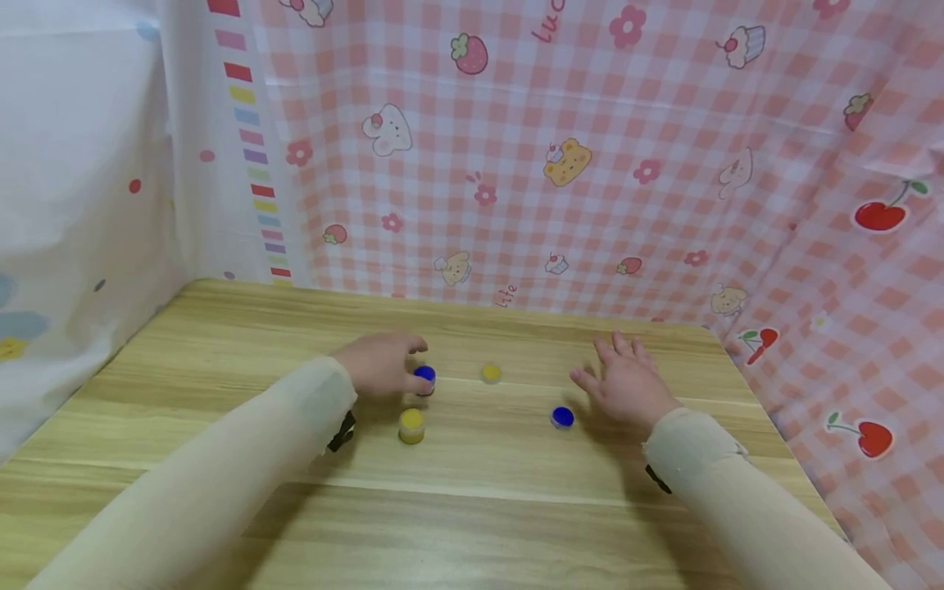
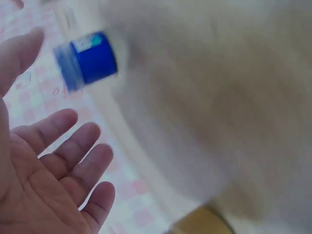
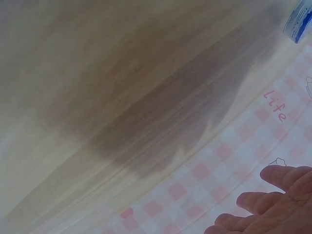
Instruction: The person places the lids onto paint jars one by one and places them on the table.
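A small blue paint pot with a label on its side stands at the fingertips of my left hand. In the left wrist view that hand has its thumb and fingers spread, with a gap between them and the blue pot. Just in front stands a yellow paint pot. My right hand hovers over the right part of the table with fingers spread and nothing held. A blue lid with a clear rim lies left of it. Farther back, between the hands, is a yellow lid.
The wooden table meets a pink checked cloth at its back edge. A white cloth hangs on the left, and more checked cloth with cherries on the right.
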### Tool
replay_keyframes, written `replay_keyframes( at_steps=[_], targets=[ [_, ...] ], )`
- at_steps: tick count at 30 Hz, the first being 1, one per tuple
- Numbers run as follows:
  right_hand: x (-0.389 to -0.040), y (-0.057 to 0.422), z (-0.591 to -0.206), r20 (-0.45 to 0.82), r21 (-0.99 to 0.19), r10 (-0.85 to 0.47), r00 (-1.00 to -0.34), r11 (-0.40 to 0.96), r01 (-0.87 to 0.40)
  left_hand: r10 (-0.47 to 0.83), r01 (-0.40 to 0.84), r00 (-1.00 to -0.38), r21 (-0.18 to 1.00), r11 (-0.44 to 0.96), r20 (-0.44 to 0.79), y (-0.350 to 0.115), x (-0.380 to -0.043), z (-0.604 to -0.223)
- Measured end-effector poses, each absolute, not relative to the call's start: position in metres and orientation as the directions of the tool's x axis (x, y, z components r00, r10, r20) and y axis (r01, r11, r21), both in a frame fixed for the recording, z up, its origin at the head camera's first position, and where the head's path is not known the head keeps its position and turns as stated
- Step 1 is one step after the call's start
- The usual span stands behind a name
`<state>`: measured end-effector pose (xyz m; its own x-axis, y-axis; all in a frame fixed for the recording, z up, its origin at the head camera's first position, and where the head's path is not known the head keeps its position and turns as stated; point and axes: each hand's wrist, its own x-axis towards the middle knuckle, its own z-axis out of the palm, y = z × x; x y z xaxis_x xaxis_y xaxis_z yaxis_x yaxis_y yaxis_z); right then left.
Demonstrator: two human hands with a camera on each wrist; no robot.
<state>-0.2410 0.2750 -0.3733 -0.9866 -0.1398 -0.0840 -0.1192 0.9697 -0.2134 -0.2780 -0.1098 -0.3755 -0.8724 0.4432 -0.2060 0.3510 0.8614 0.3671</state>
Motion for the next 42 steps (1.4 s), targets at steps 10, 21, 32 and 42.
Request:
replay_keyframes(
  at_steps=[10,21,32,42],
  targets=[
    [-0.237,0.272,-0.371,-0.086,-0.208,-0.15,-0.985,0.97,-0.13,0.397,0.339,-0.912,0.354,0.872,-0.105,-0.132,-0.287,-0.356],
    [-0.236,0.274,-0.373,-0.099,-0.226,-0.139,-0.985,0.968,-0.113,0.366,0.319,-0.923,0.296,0.9,-0.119,-0.153,-0.286,-0.351],
    [-0.236,0.276,-0.379,-0.087,-0.199,-0.154,-0.984,0.971,-0.135,0.344,0.297,-0.93,0.285,0.911,-0.131,-0.18,-0.291,-0.354],
    [-0.234,0.275,-0.379,-0.089,-0.207,-0.146,-0.985,0.97,-0.125,0.313,0.25,-0.93,0.29,0.924,-0.192,-0.196,-0.289,-0.357]
  ],
)
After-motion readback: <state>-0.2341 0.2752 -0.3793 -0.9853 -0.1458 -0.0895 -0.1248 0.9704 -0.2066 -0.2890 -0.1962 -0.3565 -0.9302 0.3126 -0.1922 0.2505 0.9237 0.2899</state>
